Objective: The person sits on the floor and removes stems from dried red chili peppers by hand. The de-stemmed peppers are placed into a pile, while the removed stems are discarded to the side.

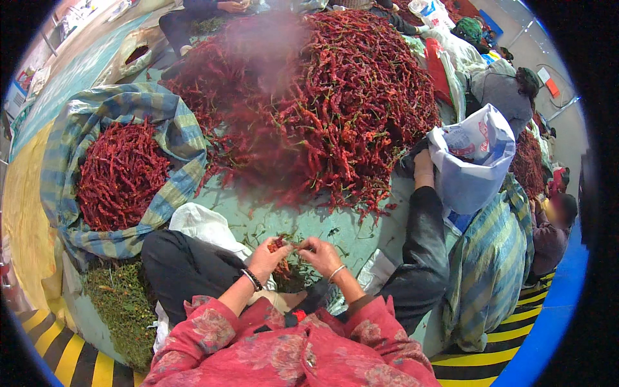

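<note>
- A great heap of red chillies [380, 97] is spread across the floor; if gripped deep, its tangled pods would probably be snagged together, so loose edge pods are better lifted.
- To the left of the heap, a checked sack [184, 126] is filled with more chillies [122, 174]; its weight is likely modest for its bulk, and its rolled rim is best grasped.
- Nearer the wearer than the heap, at the left, a mat of green stems [122, 306] is laid.
- On the near side of the heap, the left hand [263, 258] is closed around a few chillies [276, 245].
- Just beside it, before the heap, the right hand's [322, 257] thumb and fingertips are brought together; whether a stem is pinched cannot be told.
- The held pods look wrinkled, light and perhaps brittle; each is best supported loosely by its body, the stem end left exposed.
</note>
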The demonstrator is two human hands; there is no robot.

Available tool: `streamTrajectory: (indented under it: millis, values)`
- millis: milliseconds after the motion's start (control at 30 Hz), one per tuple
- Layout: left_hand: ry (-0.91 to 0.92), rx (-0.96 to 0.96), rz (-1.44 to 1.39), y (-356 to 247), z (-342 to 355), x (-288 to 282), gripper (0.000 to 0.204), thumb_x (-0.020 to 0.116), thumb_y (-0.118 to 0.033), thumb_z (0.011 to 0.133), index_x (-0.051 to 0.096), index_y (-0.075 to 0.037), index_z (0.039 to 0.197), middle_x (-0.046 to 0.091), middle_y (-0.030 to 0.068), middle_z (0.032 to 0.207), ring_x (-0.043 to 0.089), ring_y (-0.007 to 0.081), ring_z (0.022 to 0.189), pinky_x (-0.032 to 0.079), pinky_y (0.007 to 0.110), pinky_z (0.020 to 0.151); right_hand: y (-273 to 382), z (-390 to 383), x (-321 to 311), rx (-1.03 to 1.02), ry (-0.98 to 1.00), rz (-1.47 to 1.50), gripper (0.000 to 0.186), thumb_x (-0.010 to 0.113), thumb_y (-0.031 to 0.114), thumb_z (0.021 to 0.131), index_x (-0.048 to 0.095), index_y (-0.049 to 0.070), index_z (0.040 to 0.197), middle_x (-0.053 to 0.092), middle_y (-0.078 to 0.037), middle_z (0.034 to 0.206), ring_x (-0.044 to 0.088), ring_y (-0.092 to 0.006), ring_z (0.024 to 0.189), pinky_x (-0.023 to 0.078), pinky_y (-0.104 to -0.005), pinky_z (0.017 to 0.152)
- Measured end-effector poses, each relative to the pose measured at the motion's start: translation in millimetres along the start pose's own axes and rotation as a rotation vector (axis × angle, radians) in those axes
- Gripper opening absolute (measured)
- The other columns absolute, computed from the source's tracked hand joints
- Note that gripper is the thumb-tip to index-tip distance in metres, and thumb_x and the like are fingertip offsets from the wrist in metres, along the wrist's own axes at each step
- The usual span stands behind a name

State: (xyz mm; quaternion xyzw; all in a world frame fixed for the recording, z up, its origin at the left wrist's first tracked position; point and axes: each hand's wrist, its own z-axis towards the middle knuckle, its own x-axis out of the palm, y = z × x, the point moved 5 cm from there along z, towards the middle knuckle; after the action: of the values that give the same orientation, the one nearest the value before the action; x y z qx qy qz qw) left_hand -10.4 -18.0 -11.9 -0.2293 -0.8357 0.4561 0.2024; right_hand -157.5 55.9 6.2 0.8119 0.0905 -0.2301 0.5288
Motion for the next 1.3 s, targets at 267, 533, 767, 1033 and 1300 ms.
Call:
streamTrajectory:
  millis: [267,533,767,1033,1300]
  values:
    - [0.007,-0.067,-0.304,5.2,0.4,-13.3,0.015,0.058,-0.018,0.086,0.052,-0.005,0.088,0.058,0.0033,0.079,0.057,0.0112,0.068,0.046,0.025,0.062,9.9,-1.4,4.8,0.070,0.140,0.247,0.025,0.059,0.019,0.084,0.060,0.002,0.102,0.063,-0.003,0.089,0.057,-0.0102,0.080,0.046,-0.0255,0.069]
    - [-0.071,0.379,0.347,-56.5,-6.1,34.3,0.020,0.054,-0.021,0.087,0.053,-0.002,0.083,0.052,0.0039,0.067,0.048,0.0092,0.063,0.040,0.026,0.056,49.7,0.2,44.8,0.385,0.105,1.550,0.046,0.041,0.050,0.090,0.058,0.010,0.106,0.062,-0.003,0.095,0.057,-0.0149,0.082,0.047,-0.0307,0.076]
    - [-0.275,1.011,0.927,-109.0,-10.9,68.6,0.018,0.062,-0.016,0.076,0.048,-0.006,0.070,0.049,0.0117,0.077,0.046,0.0306,0.079,0.034,0.041,0.073,5.3,16.6,58.3,0.246,-0.056,1.768,0.040,0.039,0.047,0.093,0.058,0.012,0.094,0.061,-0.002,0.089,0.057,-0.0152,0.083,0.047,-0.0308,0.077]
    - [-0.100,0.430,0.626,-91.8,12.6,72.3,0.035,0.065,-0.032,0.078,0.050,-0.003,0.090,0.053,0.0146,0.087,0.051,0.0281,0.087,0.041,0.036,0.074,21.9,18.5,18.5,0.213,-0.260,1.445,0.035,0.045,0.043,0.091,0.053,0.009,0.095,0.059,-0.003,0.086,0.056,-0.0152,0.078,0.047,-0.0307,0.071]
    - [0.126,0.558,0.355,-104.0,28.2,63.4,0.068,0.073,-0.028,0.071,0.038,-0.003,0.123,0.052,0.0104,0.102,0.053,0.0215,0.093,0.043,0.035,0.083,59.5,62.4,-183.2,-0.241,-0.369,0.369,0.023,0.050,0.029,0.086,0.055,0.008,0.079,0.056,-0.007,0.071,0.056,-0.0229,0.065,0.045,-0.0365,0.056]
